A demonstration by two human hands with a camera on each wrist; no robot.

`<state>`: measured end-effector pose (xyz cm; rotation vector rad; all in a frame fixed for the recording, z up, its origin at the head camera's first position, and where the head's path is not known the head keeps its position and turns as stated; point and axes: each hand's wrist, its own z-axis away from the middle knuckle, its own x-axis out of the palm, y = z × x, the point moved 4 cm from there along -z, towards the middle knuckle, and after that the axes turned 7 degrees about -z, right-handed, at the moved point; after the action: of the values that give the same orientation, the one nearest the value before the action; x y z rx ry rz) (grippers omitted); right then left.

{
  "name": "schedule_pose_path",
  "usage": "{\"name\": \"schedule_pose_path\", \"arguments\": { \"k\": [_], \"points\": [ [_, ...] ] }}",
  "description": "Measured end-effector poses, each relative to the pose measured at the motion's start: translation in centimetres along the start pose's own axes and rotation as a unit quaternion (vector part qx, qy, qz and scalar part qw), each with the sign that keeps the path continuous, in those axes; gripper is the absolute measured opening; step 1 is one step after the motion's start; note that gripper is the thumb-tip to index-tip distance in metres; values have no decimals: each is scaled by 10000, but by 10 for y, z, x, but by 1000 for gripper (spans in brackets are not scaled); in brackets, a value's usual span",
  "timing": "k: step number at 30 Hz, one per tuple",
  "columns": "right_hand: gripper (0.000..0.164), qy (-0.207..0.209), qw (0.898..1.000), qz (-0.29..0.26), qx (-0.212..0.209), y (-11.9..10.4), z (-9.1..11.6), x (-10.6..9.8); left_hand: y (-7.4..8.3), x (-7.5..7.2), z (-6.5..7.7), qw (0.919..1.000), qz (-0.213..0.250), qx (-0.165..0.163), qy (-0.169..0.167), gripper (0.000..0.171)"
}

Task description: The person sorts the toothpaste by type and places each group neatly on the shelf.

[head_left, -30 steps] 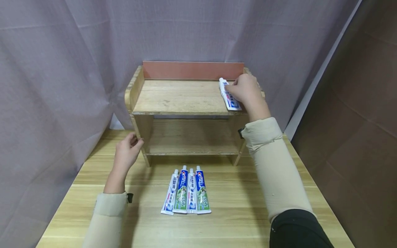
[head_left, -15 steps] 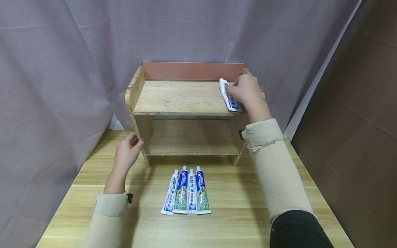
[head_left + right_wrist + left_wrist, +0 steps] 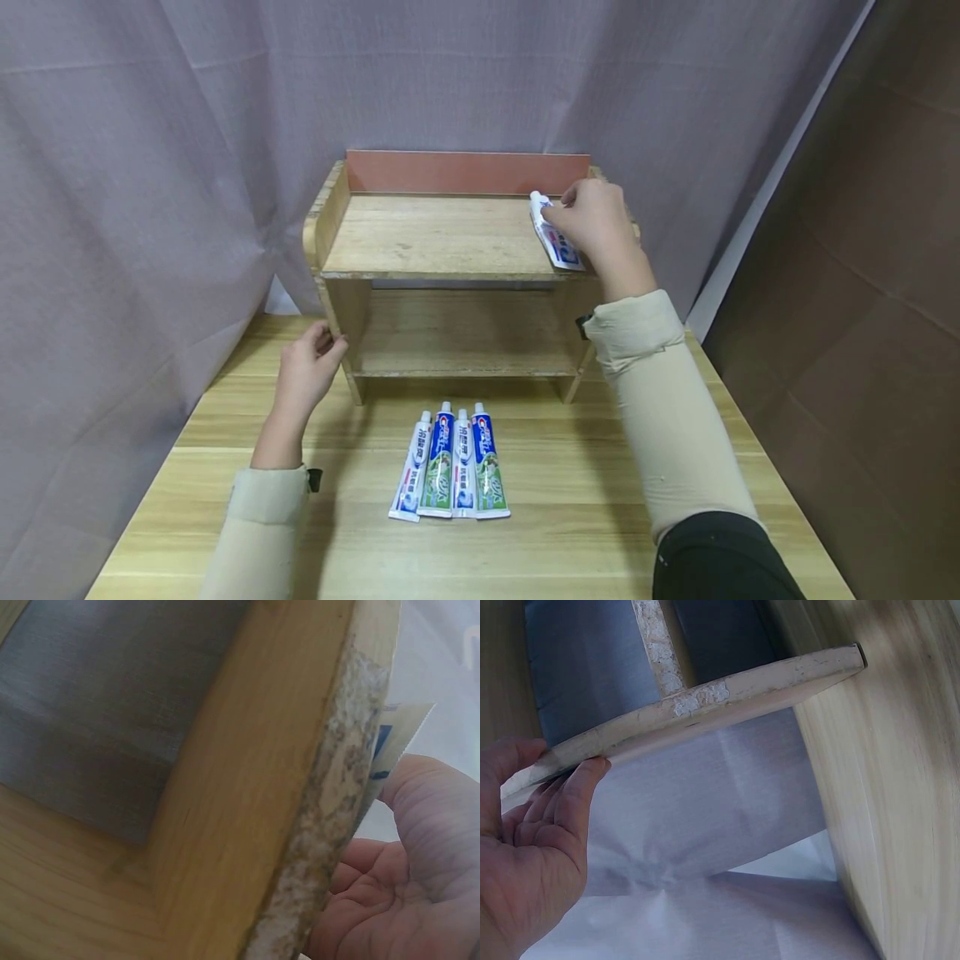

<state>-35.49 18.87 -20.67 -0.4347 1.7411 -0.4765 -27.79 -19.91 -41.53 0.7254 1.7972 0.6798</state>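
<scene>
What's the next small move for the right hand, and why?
Probably ease the right hand off the toothpaste tube: the tube seems to lie on the upper shelf, near its right end, and the left hand grips the side panel.

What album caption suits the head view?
Right hand holds a toothpaste tube on a wooden shelf; left hand grips its side; four tubes lie in front.

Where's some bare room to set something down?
The upper shelf, from its left board to the held tube; the lower shelf, across its width; the table, right of the four tubes. Crowded: the upper shelf's right end, with the held tube and right hand.
</scene>
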Motion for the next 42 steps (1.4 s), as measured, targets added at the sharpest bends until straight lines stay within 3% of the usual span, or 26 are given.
{"name": "schedule_pose_path", "arguments": {
  "k": [10, 32, 42],
  "points": [
    [46, 42, 9994, -139, -299, 0, 0, 1, -1, 1, 0, 10000, -33, 5, 0, 36],
    [49, 198, 9990, -219, -349, -4, 20, -7, 0, 2, -1, 10000, 75, 16, -40, 35],
    [47, 404, 9952, -390, -805, -7, 29, -9, 0, 2, -1, 10000, 36, -14, 3, 35]
  ]
}}
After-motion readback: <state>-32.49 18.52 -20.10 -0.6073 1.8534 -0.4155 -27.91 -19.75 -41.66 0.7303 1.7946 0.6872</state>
